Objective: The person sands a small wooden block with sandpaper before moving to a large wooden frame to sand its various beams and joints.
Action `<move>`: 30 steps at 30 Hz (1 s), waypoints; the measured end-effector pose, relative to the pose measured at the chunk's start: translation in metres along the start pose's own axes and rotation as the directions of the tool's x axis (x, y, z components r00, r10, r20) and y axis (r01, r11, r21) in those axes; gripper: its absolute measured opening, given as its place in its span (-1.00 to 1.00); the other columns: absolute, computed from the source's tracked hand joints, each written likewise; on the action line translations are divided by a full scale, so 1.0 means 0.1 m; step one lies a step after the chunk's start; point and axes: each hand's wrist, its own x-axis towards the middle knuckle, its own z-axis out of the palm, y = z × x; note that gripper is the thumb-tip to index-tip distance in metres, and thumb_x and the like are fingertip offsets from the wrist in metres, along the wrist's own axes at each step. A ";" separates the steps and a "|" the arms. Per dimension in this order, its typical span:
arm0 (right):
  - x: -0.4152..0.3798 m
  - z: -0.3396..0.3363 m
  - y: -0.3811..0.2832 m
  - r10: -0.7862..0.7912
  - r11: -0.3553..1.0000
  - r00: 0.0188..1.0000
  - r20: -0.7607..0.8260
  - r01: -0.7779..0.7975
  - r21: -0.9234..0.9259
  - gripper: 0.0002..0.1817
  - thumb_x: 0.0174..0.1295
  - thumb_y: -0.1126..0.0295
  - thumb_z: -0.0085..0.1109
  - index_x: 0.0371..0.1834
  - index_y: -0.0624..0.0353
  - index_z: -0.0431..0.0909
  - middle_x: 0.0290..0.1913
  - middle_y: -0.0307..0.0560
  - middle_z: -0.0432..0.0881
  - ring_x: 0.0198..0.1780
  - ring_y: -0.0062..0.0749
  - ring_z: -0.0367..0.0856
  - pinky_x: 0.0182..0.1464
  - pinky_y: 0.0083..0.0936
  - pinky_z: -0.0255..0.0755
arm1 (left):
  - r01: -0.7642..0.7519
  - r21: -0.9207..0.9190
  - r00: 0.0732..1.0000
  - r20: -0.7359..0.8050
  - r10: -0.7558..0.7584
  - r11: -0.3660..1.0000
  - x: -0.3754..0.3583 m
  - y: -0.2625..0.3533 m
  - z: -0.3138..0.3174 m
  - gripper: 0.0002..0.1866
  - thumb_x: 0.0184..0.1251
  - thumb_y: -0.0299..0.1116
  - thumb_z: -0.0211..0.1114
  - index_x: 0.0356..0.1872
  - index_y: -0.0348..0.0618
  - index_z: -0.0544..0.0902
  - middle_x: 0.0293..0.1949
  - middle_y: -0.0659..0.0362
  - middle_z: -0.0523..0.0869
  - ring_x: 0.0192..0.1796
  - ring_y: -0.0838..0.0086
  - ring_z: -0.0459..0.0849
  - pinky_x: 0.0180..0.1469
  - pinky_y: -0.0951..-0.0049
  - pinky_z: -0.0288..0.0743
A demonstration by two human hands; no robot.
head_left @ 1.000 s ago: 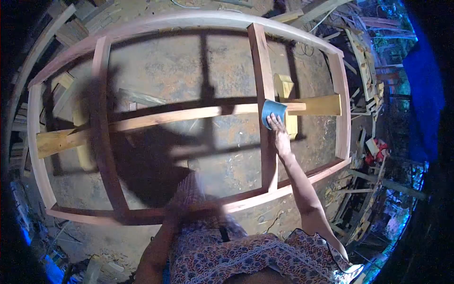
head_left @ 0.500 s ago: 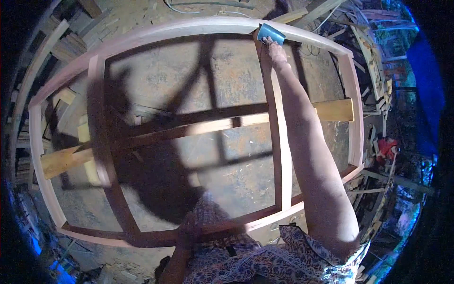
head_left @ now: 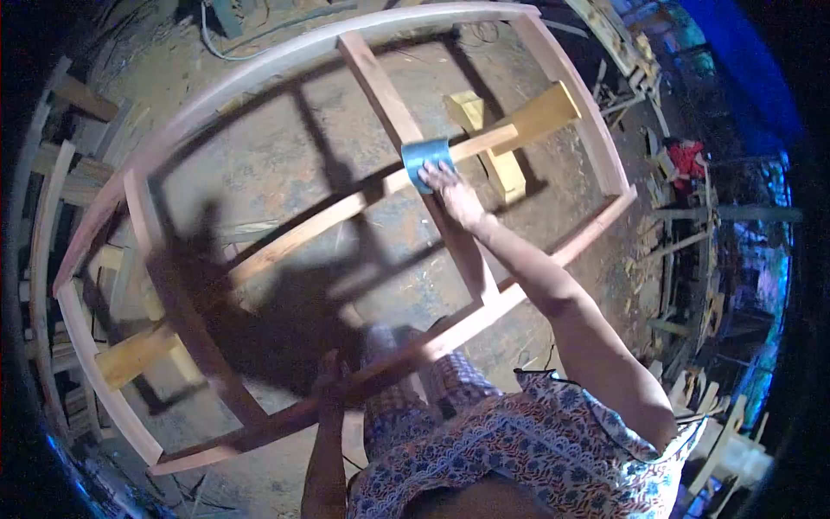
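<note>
The right hand (head_left: 456, 197) presses flat on a blue sanding sheet (head_left: 427, 157) atop a crossbar of the wooden frame (head_left: 285, 52). The left hand (head_left: 331, 377) grips the frame's near rail. Beneath the frame lie a yellow plank (head_left: 545, 111) and the dirt floor (head_left: 259, 164).

One wooden frame (head_left: 259, 65) with two crossbars (head_left: 406, 138), one long plank (head_left: 346, 212) beneath it. One blue sheet (head_left: 426, 156). Two hands: right (head_left: 454, 195), left (head_left: 331, 376).
</note>
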 end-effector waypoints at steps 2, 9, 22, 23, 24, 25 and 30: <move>-0.68 -0.04 -0.23 0.100 0.992 0.990 0.101 -0.091 -0.089 -0.43 0.11 0.48 -0.13 0.28 -0.07 0.24 0.33 -0.19 0.21 0.35 -0.22 0.13 0.37 -0.34 -0.01 | -0.178 -0.088 0.935 -0.327 0.140 0.980 -0.03 -0.15 0.10 -0.52 0.16 -0.29 0.18 0.09 -0.28 0.40 0.05 -0.09 0.49 0.00 0.04 0.53 0.01 0.14 0.44; -2.42 -0.30 -0.60 0.110 0.994 0.969 0.222 -0.110 -0.012 -0.49 0.10 0.44 -0.11 0.21 -0.05 0.33 0.32 -0.20 0.23 0.36 -0.22 0.12 0.37 -0.25 -0.06 | 0.169 -0.226 0.903 -0.354 -0.243 0.959 0.16 0.37 -0.19 -0.63 0.30 -0.23 0.05 0.01 -0.26 0.48 -0.04 -0.10 0.55 0.06 0.10 0.48 0.13 0.21 0.30; -3.49 -0.38 1.25 0.528 0.826 0.809 -0.259 -0.560 -0.065 -0.62 0.18 0.50 -0.21 0.07 0.07 0.42 0.11 -0.04 0.44 0.19 -0.13 0.33 0.26 -0.30 0.16 | 0.042 -0.137 0.958 -0.277 -0.079 0.990 1.56 2.83 0.81 -0.44 0.28 -0.09 -0.01 0.11 -0.39 0.31 0.10 -0.18 0.37 0.14 0.03 0.37 0.18 0.17 0.23; -3.46 -0.39 1.18 0.544 0.808 0.795 -0.268 -0.583 -0.090 -0.63 0.18 0.49 -0.20 0.05 0.07 0.44 0.08 -0.03 0.45 0.19 -0.14 0.33 0.27 -0.30 0.15 | -0.038 0.188 0.938 -0.333 0.100 0.982 1.65 2.67 1.07 -0.54 0.26 -0.18 0.03 0.03 -0.36 0.38 0.00 -0.10 0.46 0.03 0.07 0.46 0.10 0.17 0.29; -3.44 -0.37 1.05 0.585 0.807 0.789 -0.188 -0.544 0.230 -0.64 0.14 0.48 -0.14 0.03 0.09 0.45 0.10 -0.03 0.46 0.17 -0.11 0.37 0.24 -0.28 0.19 | -0.089 0.488 0.901 -0.332 0.279 0.868 1.67 2.68 1.22 -0.65 0.24 -0.27 0.06 -0.06 -0.33 0.44 -0.10 -0.02 0.55 -0.07 0.11 0.54 0.02 0.18 0.35; -3.48 -0.34 0.85 0.602 0.705 0.793 -0.096 -0.471 0.531 -0.64 0.11 0.47 -0.08 0.01 0.10 0.46 0.11 -0.03 0.46 0.16 -0.08 0.40 0.22 -0.26 0.22 | -0.088 0.481 0.904 -0.330 0.274 0.872 1.63 2.77 1.21 -0.65 0.24 -0.27 0.06 -0.06 -0.33 0.44 -0.10 -0.02 0.55 -0.07 0.11 0.54 0.02 0.18 0.35; -3.82 -0.41 1.00 0.216 0.976 0.969 -0.120 -0.218 -0.004 -0.50 0.03 0.50 -0.06 0.12 -0.13 0.40 0.25 -0.22 0.34 0.28 -0.17 0.25 0.35 -0.21 0.03 | 0.099 -0.374 0.939 -0.270 -0.210 0.922 1.45 3.36 0.33 -0.55 0.23 -0.10 0.09 0.01 -0.22 0.45 -0.12 -0.11 0.53 -0.08 0.03 0.53 -0.05 0.15 0.41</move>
